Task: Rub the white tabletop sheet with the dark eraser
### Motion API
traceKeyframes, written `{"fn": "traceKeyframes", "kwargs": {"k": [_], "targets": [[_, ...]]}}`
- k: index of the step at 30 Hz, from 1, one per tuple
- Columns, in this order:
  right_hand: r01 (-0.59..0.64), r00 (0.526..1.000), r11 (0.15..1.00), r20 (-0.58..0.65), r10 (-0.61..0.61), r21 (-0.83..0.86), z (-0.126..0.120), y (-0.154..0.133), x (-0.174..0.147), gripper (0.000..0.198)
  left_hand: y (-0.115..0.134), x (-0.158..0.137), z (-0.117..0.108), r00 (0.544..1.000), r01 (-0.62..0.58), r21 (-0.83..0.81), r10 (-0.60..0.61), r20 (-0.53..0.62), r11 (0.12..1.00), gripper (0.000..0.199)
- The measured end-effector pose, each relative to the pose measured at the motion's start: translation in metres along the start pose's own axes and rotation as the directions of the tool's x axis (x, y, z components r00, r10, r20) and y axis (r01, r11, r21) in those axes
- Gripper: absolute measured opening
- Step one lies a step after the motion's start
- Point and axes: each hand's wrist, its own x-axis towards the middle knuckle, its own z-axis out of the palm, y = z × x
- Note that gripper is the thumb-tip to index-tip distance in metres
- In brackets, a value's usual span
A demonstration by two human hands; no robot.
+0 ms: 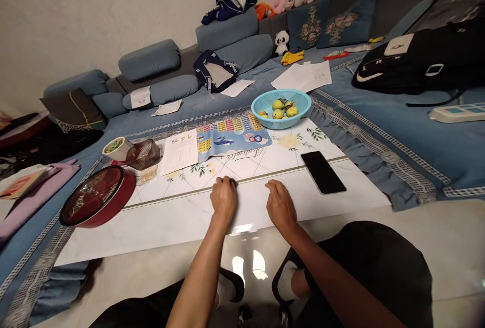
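Wall [76, 14]: pale, mottled | sofa [359, 110]: blue-covered, cornered | floor [454, 247]: pale, glossy, reflecting light

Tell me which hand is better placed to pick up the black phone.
Probably the right hand: it is nearer the phone, with nothing visible between them. The left hand is farther off, beyond the right one.

The person's two hands rest at the near side of the white bench [182, 219]: the left hand [223, 197] curls with a small dark object [232, 181] at its fingertips, too small to identify; the right hand [281, 207] is loosely bent near a black smartphone [323, 172]. Beyond lie a blue plastic basket [281, 124] of yellow-green fruit [278, 114], an illustrated mat [231, 140] and a printed sheet [179, 153]; a red lidded box [123, 191] sits toward the left end.
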Motion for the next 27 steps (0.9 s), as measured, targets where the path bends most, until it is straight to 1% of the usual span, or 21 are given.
{"fn": "traceKeyframes", "kwargs": {"k": [2,4,6,8,9,11,14,15,17,19,21,23,24,25,27], "targets": [[0.011,1.0,1.0,0.005,-0.011,-0.017,0.0,-0.001,0.0,0.04,-0.012,-0.012,-0.005,0.999,0.003,-0.01,-0.003,-0.041,1.0,0.023],[0.025,1.0,0.999,0.019,-0.025,-0.031,-0.001,-0.001,0.0,0.04,-0.01,-0.04,-0.001,0.996,-0.077,-0.013,0.077,-0.045,0.997,0.022],[0.037,0.999,0.999,0.031,-0.036,-0.034,-0.002,-0.002,0.0,0.038,-0.001,-0.07,0.011,0.982,-0.186,-0.004,0.186,0.006,0.983,0.021],[0.038,0.999,0.999,0.034,-0.037,-0.03,-0.003,-0.002,0.0,0.037,0.005,-0.085,0.023,0.967,-0.251,0.008,0.25,0.05,0.968,0.021],[0.038,0.999,0.999,0.034,-0.038,-0.028,-0.003,-0.002,0.0,0.035,0.005,-0.084,0.027,0.966,-0.253,0.017,0.252,0.054,0.967,0.021],[0.045,0.998,0.999,0.038,-0.044,-0.025,-0.003,-0.002,0.0,0.034,-0.006,-0.066,0.026,0.977,-0.213,0.041,0.212,0.035,0.976,0.021],[0.056,0.998,0.998,0.037,-0.055,-0.034,-0.002,-0.002,0.0,0.035,-0.039,-0.026,0.012,0.993,-0.116,0.063,0.117,-0.008,0.991,0.022],[0.057,0.998,0.998,0.033,-0.055,-0.038,-0.002,-0.002,0.0,0.035,-0.051,-0.018,0.006,0.995,-0.096,0.058,0.098,-0.024,0.994,0.023],[0.055,0.998,0.998,0.024,-0.055,-0.04,-0.001,-0.001,-0.001,0.035,-0.071,-0.019,-0.003,0.993,-0.099,0.018,0.1,-0.065,0.995,0.025],[0.056,0.998,0.998,0.022,-0.055,-0.039,0.001,0.0,-0.001,0.035,-0.085,-0.039,-0.003,0.985,-0.16,-0.042,0.156,-0.076,0.986,0.025],[0.062,0.998,0.997,0.026,-0.06,-0.043,0.002,0.001,-0.001,0.035,-0.097,-0.065,0.002,0.975,-0.219,-0.073,0.216,-0.047,0.973,0.023],[0.071,0.997,0.996,0.035,-0.069,-0.049,0.002,0.001,-0.001,0.034,-0.112,-0.078,0.006,0.975,-0.221,-0.057,0.22,-0.014,0.974,0.022],[0.075,0.997,0.996,0.036,-0.073,-0.051,0.002,0.001,-0.001,0.034,-0.121,-0.075,0.006,0.981,-0.194,-0.04,0.194,-0.012,0.98,0.022],[0.076,0.997,0.996,0.036,-0.074,-0.053,0.002,0.002,-0.001,0.034,-0.132,-0.066,0.004,0.988,-0.152,-0.024,0.152,-0.021,0.988,0.023],[0.079,0.996,0.995,0.034,-0.077,-0.057,0.003,0.002,0.0,0.034,-0.155,-0.034,-0.004,0.998,-0.023,-0.002,0.023,-0.059,1.0,0.026]]}}
